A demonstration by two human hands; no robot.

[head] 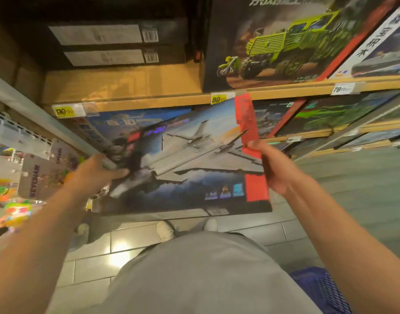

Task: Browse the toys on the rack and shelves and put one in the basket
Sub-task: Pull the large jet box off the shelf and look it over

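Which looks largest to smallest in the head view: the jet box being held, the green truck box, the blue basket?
1. Jet box
2. Green truck box, partly cut off by the frame
3. Blue basket, mostly out of frame, so unsure

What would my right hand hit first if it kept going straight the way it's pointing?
Probably the shelf edge. The right hand grips the jet box by its right side, fingers pointing up toward the shelves. Depth is unclear; it might reach boxes on the lower shelf first.
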